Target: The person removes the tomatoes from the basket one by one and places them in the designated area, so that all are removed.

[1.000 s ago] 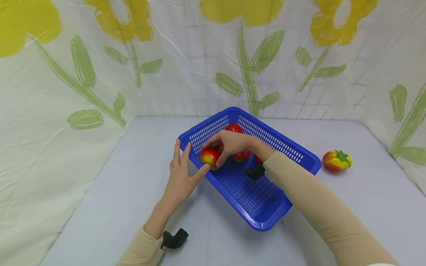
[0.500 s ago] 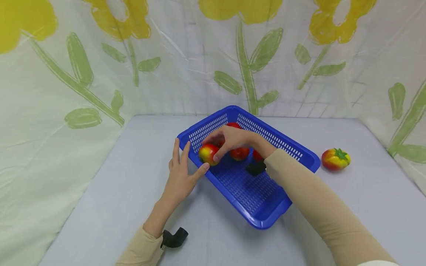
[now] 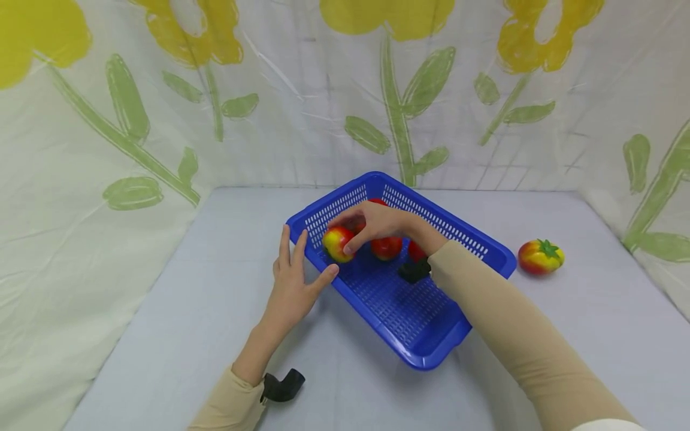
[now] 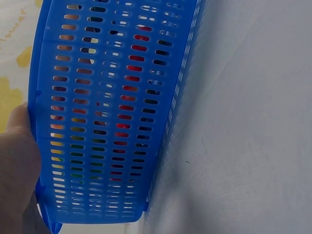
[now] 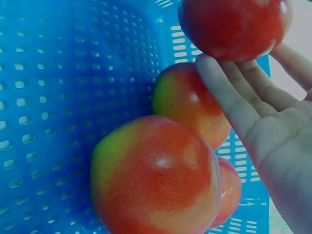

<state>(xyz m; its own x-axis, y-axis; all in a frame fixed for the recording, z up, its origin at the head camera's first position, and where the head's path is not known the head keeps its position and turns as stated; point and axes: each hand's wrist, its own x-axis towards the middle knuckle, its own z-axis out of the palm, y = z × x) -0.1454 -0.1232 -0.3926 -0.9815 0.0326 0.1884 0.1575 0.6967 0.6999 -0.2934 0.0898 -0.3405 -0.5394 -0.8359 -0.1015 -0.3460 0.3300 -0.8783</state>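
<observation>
Slightly higher than one second ago sits the yellow-red fruit (image 3: 334, 244) in the head view; the right hand (image 3: 374, 221) has risen with it, while the left hand (image 3: 293, 284) keeps its place. We see this fruit inside the left end of the basket (image 3: 423, 362). We judge that the step is lifting it out; the next move calls, we think, for carrying it over the rim (image 3: 372, 320) without knocking the other fruits (image 3: 386, 247). The right forearm (image 3: 501, 323) reaches across the basket, and thumb and fingers curve around the fruit, closed to its width. Left fingers are straight and spread, gripping no fruit.

In the left wrist view, we find the left hand meeting the rim.

In the right wrist view, fingers touch the held fruit; three others lie below.
</observation>
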